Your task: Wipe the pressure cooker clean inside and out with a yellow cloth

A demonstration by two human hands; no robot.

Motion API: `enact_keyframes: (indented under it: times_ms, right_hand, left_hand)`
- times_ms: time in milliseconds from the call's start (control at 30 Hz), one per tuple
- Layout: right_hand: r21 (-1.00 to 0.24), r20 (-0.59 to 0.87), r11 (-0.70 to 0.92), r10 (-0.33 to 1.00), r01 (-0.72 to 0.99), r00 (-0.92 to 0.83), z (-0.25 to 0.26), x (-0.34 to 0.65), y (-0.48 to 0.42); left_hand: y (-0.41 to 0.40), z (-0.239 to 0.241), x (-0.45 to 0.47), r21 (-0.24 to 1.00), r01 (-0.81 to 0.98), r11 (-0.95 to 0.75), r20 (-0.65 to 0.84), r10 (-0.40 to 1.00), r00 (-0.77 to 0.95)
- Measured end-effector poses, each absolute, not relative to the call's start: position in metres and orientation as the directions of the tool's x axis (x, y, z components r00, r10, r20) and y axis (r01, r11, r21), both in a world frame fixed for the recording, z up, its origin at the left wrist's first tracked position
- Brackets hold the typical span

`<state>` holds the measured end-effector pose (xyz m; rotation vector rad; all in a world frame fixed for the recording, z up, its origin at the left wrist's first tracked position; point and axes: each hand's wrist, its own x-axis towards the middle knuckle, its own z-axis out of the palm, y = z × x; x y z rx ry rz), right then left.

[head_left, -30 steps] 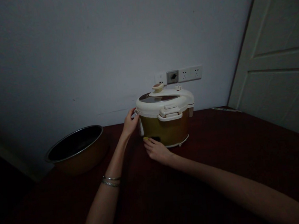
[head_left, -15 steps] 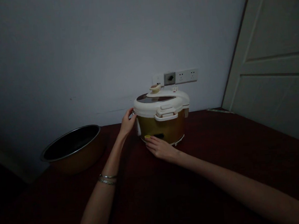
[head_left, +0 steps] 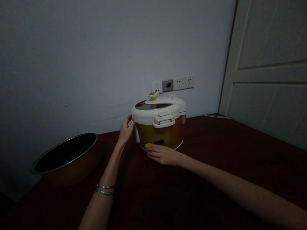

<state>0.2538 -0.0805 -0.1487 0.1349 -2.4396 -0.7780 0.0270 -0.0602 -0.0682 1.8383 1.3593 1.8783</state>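
An electric pressure cooker (head_left: 158, 111) with a white lid and a gold body stands upright on the dark red table, its lid on. My left hand (head_left: 126, 129) is at the cooker's left side, fingers curled round the edge just under the lid; the fingertips are partly hidden. Low on the cooker's front, my right hand (head_left: 164, 155) holds a small yellow piece (head_left: 148, 145), like a sponge or folded cloth, against the gold wall. Just right of the yellow piece, a dark oval patch (head_left: 159, 142) shows on the body.
A wide inner pot (head_left: 69, 167) with a metal rim and dark inside sits on the table (head_left: 212, 160) at the left. Behind the cooker is a wall with sockets (head_left: 183, 83). A panelled door (head_left: 272, 66) rises on the right. The room is dim.
The whole view has shifted, so everything sits slightly farther left. My right hand and the yellow piece have moved slightly lower along the cooker's front. My left hand keeps its place at the cooker's side.
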Motion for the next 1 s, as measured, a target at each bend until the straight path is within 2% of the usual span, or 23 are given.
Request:
enact_keyframes:
  times_ms: [67, 133, 367, 500, 633, 733, 867, 1000]
  right_hand:
    - [0.557, 0.463, 0.827, -0.234, 0.075, -0.855, -0.164, 0.267, -0.082]
    - [0.537, 0.505, 0.834, -0.193, 0.131, -0.841, -0.169, 0.281, -0.083]
    - [0.475, 0.672, 0.848, -0.178, 0.234, -0.719, -0.144, 0.315, -0.066]
    - [0.335, 0.825, 0.871, -0.087, 0.359, -0.558, -0.145, 0.326, -0.057]
    - [0.21, 0.875, 0.869, 0.037, 0.448, -0.483, -0.153, 0.339, -0.053]
    - [0.063, 0.916, 0.849, 0.16, 0.525, -0.368, -0.153, 0.349, -0.049]
    - [-0.077, 0.927, 0.839, 0.259, 0.539, -0.271, -0.148, 0.352, -0.046]
    - [-0.119, 0.937, 0.847, 0.268, 0.517, -0.223, -0.147, 0.346, -0.054]
  left_hand:
    - [-0.06, -0.068, 0.028, 0.696, 0.446, -0.563, 0.695, 0.685, -0.22]
    - [-0.061, -0.067, 0.029, 0.698, 0.441, -0.563, 0.693, 0.686, -0.221]
    - [-0.063, -0.067, 0.032, 0.71, 0.441, -0.549, 0.68, 0.696, -0.229]
    - [-0.062, -0.068, 0.031, 0.695, 0.476, -0.538, 0.685, 0.696, -0.213]
    - [-0.062, -0.069, 0.031, 0.7, 0.475, -0.533, 0.679, 0.702, -0.214]
    - [-0.062, -0.07, 0.031, 0.697, 0.475, -0.536, 0.683, 0.698, -0.214]
    - [-0.06, -0.072, 0.03, 0.696, 0.463, -0.548, 0.688, 0.693, -0.215]
    - [-0.058, -0.073, 0.03, 0.697, 0.462, -0.548, 0.689, 0.69, -0.222]
